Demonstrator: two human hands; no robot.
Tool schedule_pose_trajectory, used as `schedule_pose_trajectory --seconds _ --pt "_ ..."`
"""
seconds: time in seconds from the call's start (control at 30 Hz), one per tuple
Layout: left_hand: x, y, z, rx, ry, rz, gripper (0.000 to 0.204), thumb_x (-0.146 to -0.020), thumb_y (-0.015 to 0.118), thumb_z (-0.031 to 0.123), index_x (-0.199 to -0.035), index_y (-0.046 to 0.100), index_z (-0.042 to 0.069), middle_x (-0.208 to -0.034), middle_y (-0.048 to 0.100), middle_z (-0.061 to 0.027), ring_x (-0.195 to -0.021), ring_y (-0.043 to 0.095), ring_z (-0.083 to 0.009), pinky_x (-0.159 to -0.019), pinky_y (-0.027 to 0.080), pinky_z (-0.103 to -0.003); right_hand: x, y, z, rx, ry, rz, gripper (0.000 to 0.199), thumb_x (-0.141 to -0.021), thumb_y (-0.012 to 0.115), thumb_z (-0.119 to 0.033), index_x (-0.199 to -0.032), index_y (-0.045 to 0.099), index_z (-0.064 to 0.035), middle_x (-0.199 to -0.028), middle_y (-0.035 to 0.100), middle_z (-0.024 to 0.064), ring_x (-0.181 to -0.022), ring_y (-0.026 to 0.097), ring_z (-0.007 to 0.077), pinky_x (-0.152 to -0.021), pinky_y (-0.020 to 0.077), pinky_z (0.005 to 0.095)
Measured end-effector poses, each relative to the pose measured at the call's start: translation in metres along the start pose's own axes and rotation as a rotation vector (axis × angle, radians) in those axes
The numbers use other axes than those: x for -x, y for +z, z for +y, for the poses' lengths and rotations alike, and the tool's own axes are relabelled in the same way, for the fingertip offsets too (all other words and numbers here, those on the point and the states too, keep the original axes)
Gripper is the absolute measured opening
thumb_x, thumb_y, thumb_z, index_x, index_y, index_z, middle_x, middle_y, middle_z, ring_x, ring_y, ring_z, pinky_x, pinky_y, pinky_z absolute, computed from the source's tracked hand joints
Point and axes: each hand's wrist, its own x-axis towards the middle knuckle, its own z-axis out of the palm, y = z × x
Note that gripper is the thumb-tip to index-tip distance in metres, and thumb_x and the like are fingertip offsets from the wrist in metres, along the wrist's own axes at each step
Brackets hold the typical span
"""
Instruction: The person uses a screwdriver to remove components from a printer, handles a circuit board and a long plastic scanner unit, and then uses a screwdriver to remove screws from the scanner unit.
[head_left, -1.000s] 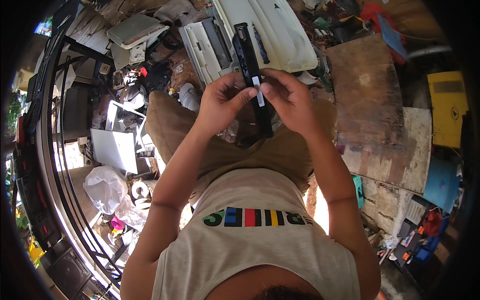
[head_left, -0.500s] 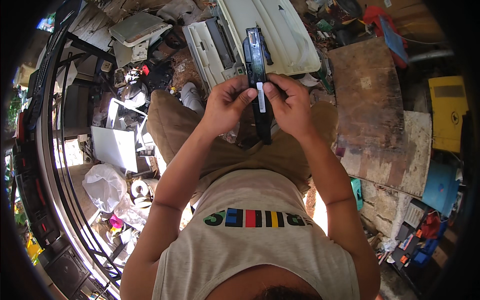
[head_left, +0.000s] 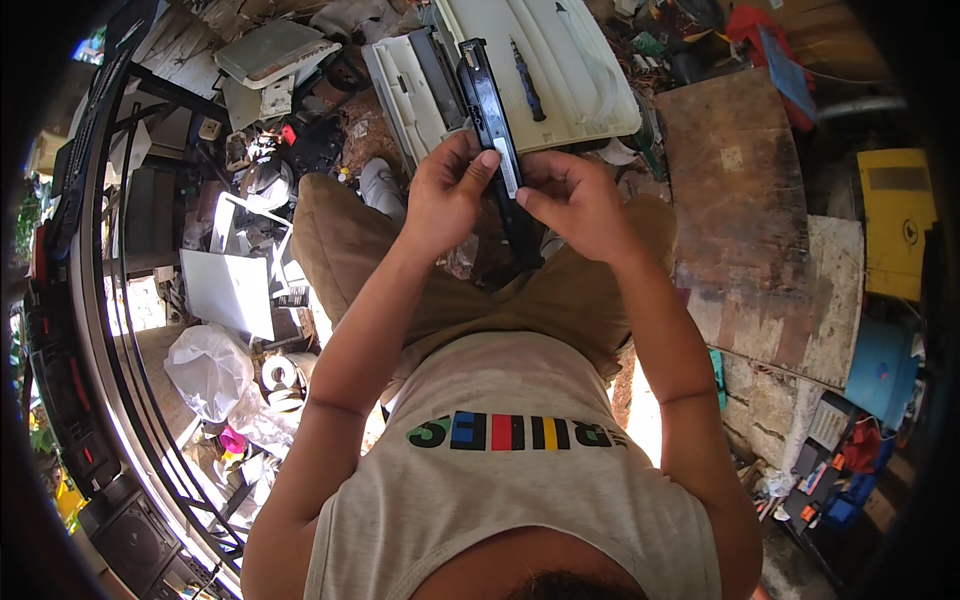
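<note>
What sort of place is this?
Probably a makeshift repair or salvage spot, judging by the screwdriver on a cream plastic panel, the dirty plastic cover among scattered scrap, and the long black part being handled.

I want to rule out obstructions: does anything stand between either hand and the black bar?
Nothing visible does: the left hand and right hand both hold the bar directly. The screwdriver lies apart from them on the cream panel, not in between.
</note>
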Motion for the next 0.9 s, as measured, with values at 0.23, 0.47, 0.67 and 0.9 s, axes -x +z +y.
schedule_pose_trajectory --seconds 0.23,0.47,0.67,0.9 --pt "0.000 -0.006 -0.001 0.060 -0.016 -0.108 0.016 -0.098 0.056 0.013 -0.104 0.063 -0.001 -0.093 0.066 -0.0025 -0.084 0.056 -0.0083 -0.078 0.047 -0.026 0.005 -0.006 -0.001 -0.055 0.063 -0.118 0.020 -0.088 0.067 -0.004 -0.107 0.066 0.0037 -0.093 0.070 0.0057 -0.083 0.064 0.0083 -0.074 0.0530 0.0258" --pt "0.000 -0.003 -0.006 0.281 -0.118 -0.124 0.023 -0.100 0.053 0.015 -0.113 0.063 -0.001 -0.099 0.068 -0.0032 -0.088 0.060 -0.0095 -0.083 0.048 -0.027 0.003 -0.008 0.002 -0.151 0.042 -0.165 0.024 -0.089 0.065 -0.003 -0.111 0.063 0.0055 -0.098 0.070 0.0069 -0.089 0.064 0.0094 -0.082 0.0521 0.0270" --pt "-0.003 -0.005 -0.013 0.415 -0.171 -0.123 0.024 -0.101 0.052 0.018 -0.113 0.063 0.000 -0.100 0.068 -0.0043 -0.088 0.061 -0.0104 -0.083 0.049 -0.027 -0.003 -0.004 0.020 -0.149 0.028 -0.150 0.023 -0.089 0.066 -0.005 -0.109 0.063 0.0056 -0.096 0.070 0.0079 -0.087 0.064 0.0105 -0.081 0.0522 0.0276" --pt "-0.004 0.007 -0.002 0.172 -0.111 -0.104 0.023 -0.096 0.062 0.020 -0.109 0.061 0.000 -0.101 0.066 -0.0039 -0.092 0.060 -0.0105 -0.083 0.050 -0.027 0.000 -0.005 0.015 0.024 0.005 -0.027 0.019 -0.087 0.064 -0.004 -0.104 0.063 0.0045 -0.087 0.068 0.0076 -0.076 0.063 0.0103 -0.071 0.0513 0.0280"
